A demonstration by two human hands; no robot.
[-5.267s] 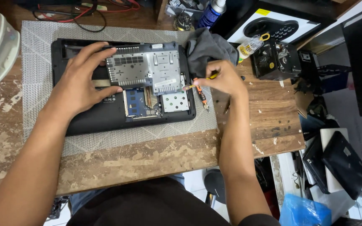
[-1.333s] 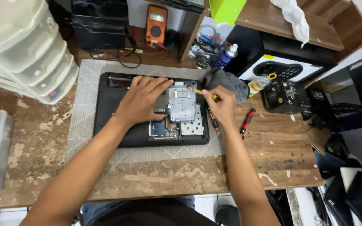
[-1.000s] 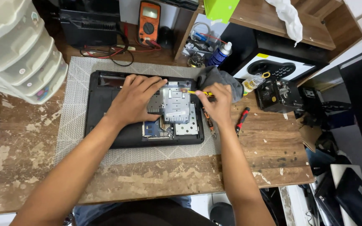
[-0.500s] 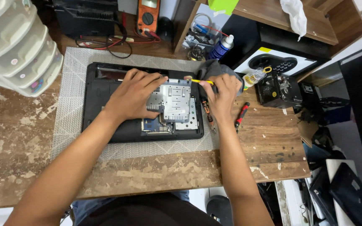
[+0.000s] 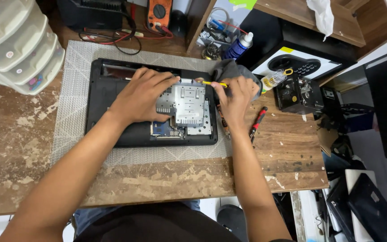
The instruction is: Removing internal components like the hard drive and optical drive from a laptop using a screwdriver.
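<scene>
Head view
Surface: a worn wooden tabletop (image 5: 166,179) with flaking patches, a grey patterned mat (image 5: 75,103) spread across its middle.
Background: a shelf unit beyond the tabletop's far edge, dark devices stacked low on the right.
Laptop: a black laptop (image 5: 108,96) lies bottom-up on the mat, its base cover off, a silver metal plate (image 5: 189,105) and a blue circuit board (image 5: 164,130) exposed.
Left hand: the left hand (image 5: 142,96) rests palm-down on the laptop, fingers (image 5: 164,80) spread and flat, the tips reaching the far edge of the metal plate.
Right hand: the right hand (image 5: 236,96) sits at the laptop's far right corner, fingers pressed together and pinching a yellow-handled screwdriver (image 5: 213,83).
Screwdriver: it lies almost level, its tip pointing left over the plate's upper edge; whether it touches a screw cannot be told.
Cloth: a grey cloth (image 5: 227,69) is bunched just behind the right hand, touching the laptop's corner.
Loose tool: a red-and-black screwdriver (image 5: 256,123) lies on the bare wood just right of the right wrist.
Far edge: an orange multimeter (image 5: 160,13) with its leads, and a blue spray can (image 5: 238,45) near the cloth.
Left side: a stack of translucent plastic drawers (image 5: 16,45) stands at the mat's far left corner.
Right side: a small black box-shaped device (image 5: 298,94) sits well apart from the laptop.
</scene>
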